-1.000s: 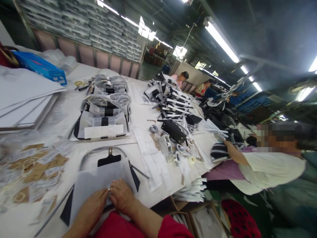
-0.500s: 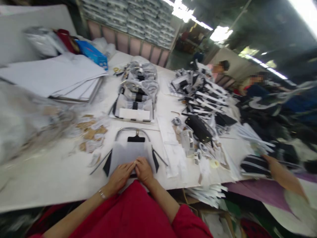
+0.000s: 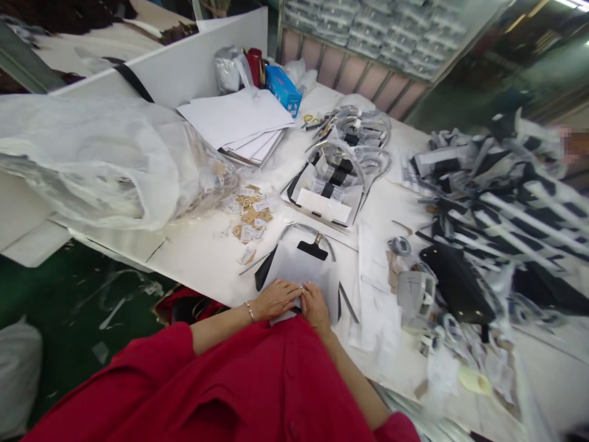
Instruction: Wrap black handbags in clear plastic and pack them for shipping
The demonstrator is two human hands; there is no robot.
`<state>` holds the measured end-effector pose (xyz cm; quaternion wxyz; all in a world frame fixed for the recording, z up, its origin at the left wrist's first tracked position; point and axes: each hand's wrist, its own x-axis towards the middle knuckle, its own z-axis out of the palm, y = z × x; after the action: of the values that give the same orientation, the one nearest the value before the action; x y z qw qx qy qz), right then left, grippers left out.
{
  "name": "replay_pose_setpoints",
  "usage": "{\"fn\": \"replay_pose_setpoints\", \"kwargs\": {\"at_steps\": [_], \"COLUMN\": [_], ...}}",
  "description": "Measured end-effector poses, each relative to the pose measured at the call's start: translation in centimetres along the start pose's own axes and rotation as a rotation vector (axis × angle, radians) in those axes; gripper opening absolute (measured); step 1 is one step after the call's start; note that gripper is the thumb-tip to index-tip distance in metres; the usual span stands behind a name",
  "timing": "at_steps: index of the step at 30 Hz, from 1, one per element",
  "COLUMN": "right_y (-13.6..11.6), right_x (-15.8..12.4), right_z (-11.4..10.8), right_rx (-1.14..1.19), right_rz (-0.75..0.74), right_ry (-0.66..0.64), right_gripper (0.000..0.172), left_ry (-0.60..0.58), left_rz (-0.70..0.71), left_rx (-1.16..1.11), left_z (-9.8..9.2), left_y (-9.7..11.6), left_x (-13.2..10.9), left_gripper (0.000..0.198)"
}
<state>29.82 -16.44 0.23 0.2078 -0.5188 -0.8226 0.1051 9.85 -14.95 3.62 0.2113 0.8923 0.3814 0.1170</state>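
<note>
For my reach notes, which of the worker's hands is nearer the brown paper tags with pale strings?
Left. The left hand touches the flat grey sheet, below and right of the tags in view; the right hand is beside it, farther right.

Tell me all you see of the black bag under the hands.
The black bag lies on the white table, a pale grey sheet over most of it. At its far side are a black tab, gold metal-looking fitting and arched grey handle. The left hand and right hand touch its near part.
</note>
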Motion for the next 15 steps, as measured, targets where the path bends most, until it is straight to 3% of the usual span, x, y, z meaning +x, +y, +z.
{"fn": "replay_pose_setpoints", "kwargs": {"at_steps": [3,5,8,13,15], "right_y": [0.2,0.3,0.1,0.2,0.6], "right_x": [1.4,2.8,4.7,6.5,7.2], "right_z": [-1.0,-1.9,-2.8,-3.5,-3.6], "right_rx": [0.037,0.042,-0.052,-0.178,-0.144], "right_rz": [0.05,0.067,0.083,0.131,0.165], "right_ry": [-0.089,-0.243,-0.446,-0.552,-0.529], "right_gripper": [0.031,0.03,0.031,0.025,0.023], "left_ry": [0.011,0.013,0.012,0.016,0.014], "left_rz": [-0.06,-0.111,-0.204,-0.281,-0.269], "left_rx": [-0.014,-0.033,-0.073,-0.076,-0.07], "left_z": [-0.7,-1.0,-1.1,-0.3,-0.2], "left_y": [0.6,1.0,1.5,2.0,2.1], "left_x": [0.7,1.3,2.1,2.7,2.7], "left_gripper": [0.03,0.023,0.026,0.021,0.021]}}
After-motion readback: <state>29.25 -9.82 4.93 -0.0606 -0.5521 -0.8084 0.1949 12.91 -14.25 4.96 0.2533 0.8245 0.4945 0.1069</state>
